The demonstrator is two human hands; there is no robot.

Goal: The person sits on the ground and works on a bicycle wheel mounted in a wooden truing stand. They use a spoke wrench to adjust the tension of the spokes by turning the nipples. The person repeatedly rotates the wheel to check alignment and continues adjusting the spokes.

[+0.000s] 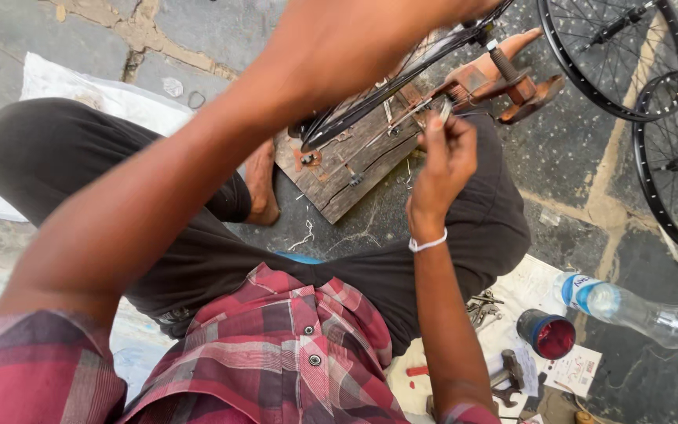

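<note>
While the person sits cross-legged on the stone floor, the right hand (442,161) pinches a thin metal spoke (402,118) at a bicycle wheel rim (402,74) propped over a wooden board (355,169).

Nearest lie the plaid shirt (292,353), then at the right knee a red-filled tin (547,334), a plastic bottle (637,310) and small tools (484,306) on paper. The left arm (198,173) reaches forward across the view; its hand is hidden, so I cannot tell its grip. The spoke could slip from the fingertips or bend, being thin and held only at one end. A drawn-back elbow might tip the tin. Room is tight: two more wheels (668,118) crowd the far right; the left floor lies more open.
</note>
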